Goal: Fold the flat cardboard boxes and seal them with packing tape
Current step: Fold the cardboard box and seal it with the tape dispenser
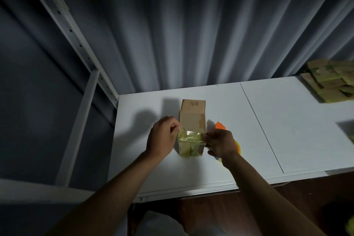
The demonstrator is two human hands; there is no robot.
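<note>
On the white table, left hand and right hand pinch clear tape across the small brown cardboard box; slack could wrinkle it.

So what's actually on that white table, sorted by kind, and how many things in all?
Folded box being taped: 1
Pile of taped boxes, far right: 1 pile, too jumbled to count singly
Orange tape dispenser, mostly hidden behind the right hand: 1
Total: 3, counting the pile as one
</note>
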